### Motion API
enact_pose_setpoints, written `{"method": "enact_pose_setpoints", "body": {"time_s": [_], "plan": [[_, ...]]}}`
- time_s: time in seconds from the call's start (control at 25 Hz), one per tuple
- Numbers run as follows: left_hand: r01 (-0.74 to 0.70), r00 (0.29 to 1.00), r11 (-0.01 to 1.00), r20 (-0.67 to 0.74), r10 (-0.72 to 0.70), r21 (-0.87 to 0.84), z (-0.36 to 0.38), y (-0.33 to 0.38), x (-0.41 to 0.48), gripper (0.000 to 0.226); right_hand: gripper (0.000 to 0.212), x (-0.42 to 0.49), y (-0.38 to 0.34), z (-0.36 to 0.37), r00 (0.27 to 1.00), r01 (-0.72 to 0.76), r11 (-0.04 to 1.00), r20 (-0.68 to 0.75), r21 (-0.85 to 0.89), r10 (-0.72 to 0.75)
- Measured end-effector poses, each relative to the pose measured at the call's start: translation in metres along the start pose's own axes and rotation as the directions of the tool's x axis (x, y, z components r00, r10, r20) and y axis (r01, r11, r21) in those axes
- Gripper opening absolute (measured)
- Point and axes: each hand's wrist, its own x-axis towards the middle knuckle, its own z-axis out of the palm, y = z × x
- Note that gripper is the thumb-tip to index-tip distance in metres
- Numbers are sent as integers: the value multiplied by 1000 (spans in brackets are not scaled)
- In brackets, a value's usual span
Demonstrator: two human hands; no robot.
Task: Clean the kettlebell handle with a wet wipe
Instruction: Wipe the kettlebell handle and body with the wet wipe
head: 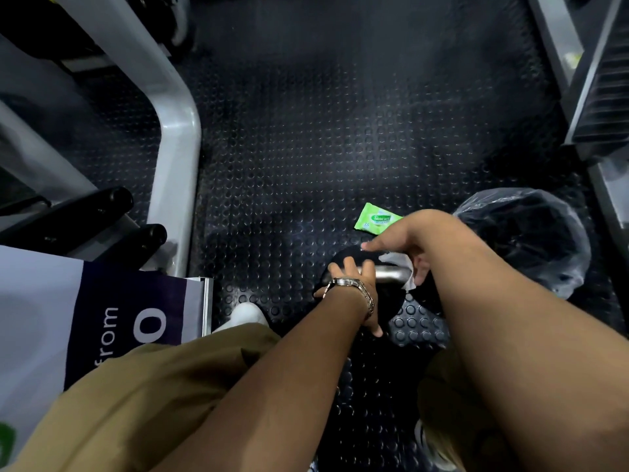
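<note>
A black kettlebell [350, 258] stands on the studded rubber floor, mostly hidden under my arms. Its silver handle [391, 273] shows between my hands. My left hand [354, 284], with a metal watch on the wrist, grips the left end of the handle. My right hand [408, 243] holds a white wet wipe [403, 267] wrapped around the right end of the handle. A green wet-wipe pack [374, 218] lies on the floor just beyond my right hand.
A bin lined with a clear plastic bag [524, 236] stands right of the kettlebell. A grey machine frame [177, 137] with black pegs rises at left, beside a printed sign [102, 321]. More equipment [599, 97] stands at far right. My white shoe [246, 315] is near the sign.
</note>
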Motion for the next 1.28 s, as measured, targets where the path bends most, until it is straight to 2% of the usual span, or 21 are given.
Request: {"method": "enact_pose_setpoints", "body": {"time_s": [0.04,0.16,0.2,0.28,0.32,0.44,0.52,0.6,0.72,0.76,0.8,0.88,0.92,0.96,1.08,1.2,1.28], "plan": [[4,1000,1000,-1,-4,-5,0,0,0,137,77,-1,-3,1,999,-10,1000,-32,-3,10],[-14,1000,1000,-13,14,12,2,-1,3,143,72,11,17,24,979,116,986,-152,-116,-133],[-17,1000,1000,-13,17,14,4,0,5,143,72,21,30,33,969,172,984,-172,-54,-178],[-18,1000,1000,-13,18,19,6,0,11,143,69,22,44,43,965,213,958,-197,190,-176],[-25,1000,999,-12,26,32,7,0,13,143,68,20,46,42,971,208,953,-166,218,-174],[-34,999,998,-7,34,47,10,0,17,145,74,7,31,25,993,105,992,-57,76,-101],[-33,999,999,-7,33,43,10,0,17,144,69,-9,13,10,999,47,998,-7,36,-47],[-29,1000,999,-4,29,41,10,0,15,144,73,-18,-1,3,1000,18,997,-23,-71,-20],[-19,1000,1000,1,19,24,7,0,13,145,69,-14,1,15,991,76,977,-93,-199,-96],[-22,1000,999,-5,22,26,7,-1,12,146,71,-3,11,21,983,114,977,-122,-178,-137],[-24,1000,999,-13,25,32,7,0,12,145,75,9,26,29,977,148,985,-143,-86,-159],[-24,999,999,-23,25,44,8,0,14,143,80,25,50,41,974,196,942,-163,272,-156],[-16,1000,999,-20,17,41,10,1,17,143,81,29,57,44,976,198,895,-169,401,-140],[-15,1000,999,-18,15,36,12,0,19,144,83,30,58,46,978,187,873,-164,451,-126],[-31,999,999,-22,32,45,14,0,22,146,84,23,44,33,989,142,927,-86,347,-119],[-29,999,999,-24,30,43,15,0,23,145,89,4,15,10,1000,30,994,3,103,-31],[-36,999,997,-17,37,68,16,1,25,149,85,-4,0,3,1000,14,1000,-9,-27,-14]]}}
